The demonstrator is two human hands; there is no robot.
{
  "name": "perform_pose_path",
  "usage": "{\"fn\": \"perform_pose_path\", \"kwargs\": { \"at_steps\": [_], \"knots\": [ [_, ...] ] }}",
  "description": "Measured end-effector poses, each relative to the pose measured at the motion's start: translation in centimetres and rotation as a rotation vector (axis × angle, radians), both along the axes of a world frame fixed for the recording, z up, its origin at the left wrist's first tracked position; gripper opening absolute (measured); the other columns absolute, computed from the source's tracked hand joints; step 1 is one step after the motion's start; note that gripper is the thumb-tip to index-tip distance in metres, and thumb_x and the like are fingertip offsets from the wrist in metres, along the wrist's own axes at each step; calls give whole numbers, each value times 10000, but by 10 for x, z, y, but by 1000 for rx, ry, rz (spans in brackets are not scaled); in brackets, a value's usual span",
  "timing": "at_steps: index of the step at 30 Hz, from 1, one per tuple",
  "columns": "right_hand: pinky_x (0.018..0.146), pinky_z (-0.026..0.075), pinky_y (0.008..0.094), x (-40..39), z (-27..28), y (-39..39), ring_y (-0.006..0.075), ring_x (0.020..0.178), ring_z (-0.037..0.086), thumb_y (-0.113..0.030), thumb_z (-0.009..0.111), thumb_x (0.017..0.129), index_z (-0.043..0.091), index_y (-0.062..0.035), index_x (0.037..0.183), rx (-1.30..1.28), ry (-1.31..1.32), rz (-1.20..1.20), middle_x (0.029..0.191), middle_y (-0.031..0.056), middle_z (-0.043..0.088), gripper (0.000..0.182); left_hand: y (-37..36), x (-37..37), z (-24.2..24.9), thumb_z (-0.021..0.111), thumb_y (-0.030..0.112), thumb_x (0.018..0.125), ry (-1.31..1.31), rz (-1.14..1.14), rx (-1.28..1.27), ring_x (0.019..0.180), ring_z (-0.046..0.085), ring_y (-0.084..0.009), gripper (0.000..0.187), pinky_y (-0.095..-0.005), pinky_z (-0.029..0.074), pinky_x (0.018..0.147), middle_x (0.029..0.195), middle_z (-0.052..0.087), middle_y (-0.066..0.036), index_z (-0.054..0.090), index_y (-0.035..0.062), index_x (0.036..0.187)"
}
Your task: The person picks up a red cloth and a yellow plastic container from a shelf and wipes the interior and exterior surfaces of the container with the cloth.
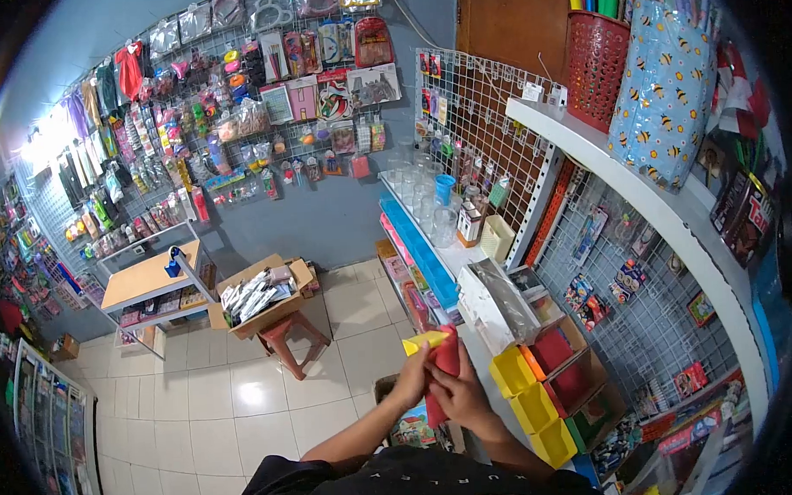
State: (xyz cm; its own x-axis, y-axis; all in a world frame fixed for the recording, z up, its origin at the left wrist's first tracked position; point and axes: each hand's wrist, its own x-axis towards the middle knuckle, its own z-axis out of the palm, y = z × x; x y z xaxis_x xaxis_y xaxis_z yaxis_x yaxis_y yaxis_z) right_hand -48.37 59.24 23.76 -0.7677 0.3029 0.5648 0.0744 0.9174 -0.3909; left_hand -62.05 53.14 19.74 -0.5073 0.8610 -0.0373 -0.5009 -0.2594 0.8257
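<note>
Both hands are together in front of the body, low in the middle of the head view. My left hand (413,375) is closed round the lower end of a yellow item (424,341). My right hand (460,392) is closed on a red item (447,355), which hangs down below the fingers. The yellow item touches the red one near its top. What exactly the two items are is too small to tell.
Yellow bins (534,408) stand on the shelf at the right, beside a white box (494,309). An open carton (258,296) of packets rests on a red stool (293,338). A wooden-topped rack (140,281) is at the left.
</note>
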Motion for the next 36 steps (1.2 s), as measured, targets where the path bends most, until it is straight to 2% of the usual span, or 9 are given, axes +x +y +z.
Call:
{"fn": "perform_pose_path", "kwargs": {
  "at_steps": [1, 5, 6, 10, 12, 20, 25, 28, 36],
  "knots": [
    [1171, 310, 490, -1, 0, -5, 514, 1445, 286, -169, 656, 909, 523, -162, 1475, -121, -72, 1, 1551, 364, 247, 581, -2, -2, -9, 325, 475, 1094, 21, -41, -90, 1149, 604, -205, 577, -352, 473, 1018, 1276, 621, -138, 563, 10, 1339],
    [1118, 381, 505, -8, -4, 4, 529, 1362, 399, -256, 595, 966, 464, -182, 1516, -312, -48, -64, 1493, 368, 346, 570, -8, 13, -19, 223, 514, 1100, 209, 1, -198, 1131, 599, -207, 664, -359, 456, 1018, 1221, 640, -162, 569, -6, 1323],
    [1086, 413, 511, -10, -2, 6, 535, 1325, 437, -279, 575, 981, 450, -170, 1522, -290, -48, -112, 1468, 370, 376, 565, -1, 28, -13, 186, 524, 1099, 158, 121, -66, 1101, 612, -217, 696, -372, 464, 1001, 1190, 656, -165, 578, -11, 1310],
    [1084, 408, 525, -13, -3, -6, 559, 1322, 422, -234, 620, 941, 427, -184, 1538, -171, -90, -106, 1464, 397, 353, 629, -6, 10, 5, 167, 551, 1091, 188, 144, -205, 1151, 600, -228, 724, -369, 442, 1052, 1244, 636, -159, 565, -6, 1326],
    [1104, 380, 536, -7, -9, -11, 574, 1349, 375, -212, 633, 927, 410, -181, 1546, -117, -72, -13, 1475, 407, 320, 659, -8, 4, 24, 194, 606, 1072, -144, 135, -3, 1095, 627, -223, 751, -359, 478, 1016, 1225, 648, -144, 578, 7, 1311],
    [1057, 428, 519, -11, 8, 5, 531, 1250, 510, -251, 592, 962, 412, -86, 1528, -276, -28, -63, 1431, 340, 463, 616, -6, 6, -21, 222, 559, 1086, 167, 105, -184, 1011, 650, -241, 725, -368, 490, 941, 1112, 690, -151, 629, -24, 1231],
    [1076, 379, 608, -5, -3, -19, 605, 1302, 419, -315, 650, 938, 236, -85, 1592, -329, -139, -71, 1398, 442, 392, 807, -12, 1, 8, 214, 572, 1081, 196, 163, -164, 1021, 628, -218, 748, -362, 471, 966, 1114, 683, -169, 623, -34, 1238],
    [1046, 404, 600, 3, -9, -25, 605, 1256, 457, -304, 666, 917, 222, -51, 1594, -25, -86, -72, 1401, 451, 386, 848, -18, 0, 25, 221, 587, 1077, 41, 158, -131, 987, 630, -204, 761, -343, 477, 949, 1068, 686, -147, 627, -41, 1220],
    [990, 488, 442, -13, 9, 21, 432, 1179, 617, -224, 511, 1035, 520, 4, 1423, -506, 50, -132, 1269, 297, 628, 450, 1, 26, -55, 216, 575, 1084, 192, 105, -187, 737, 553, -177, 737, -355, 471, 699, 819, 641, -77, 669, -3, 1026]
  ]
}}
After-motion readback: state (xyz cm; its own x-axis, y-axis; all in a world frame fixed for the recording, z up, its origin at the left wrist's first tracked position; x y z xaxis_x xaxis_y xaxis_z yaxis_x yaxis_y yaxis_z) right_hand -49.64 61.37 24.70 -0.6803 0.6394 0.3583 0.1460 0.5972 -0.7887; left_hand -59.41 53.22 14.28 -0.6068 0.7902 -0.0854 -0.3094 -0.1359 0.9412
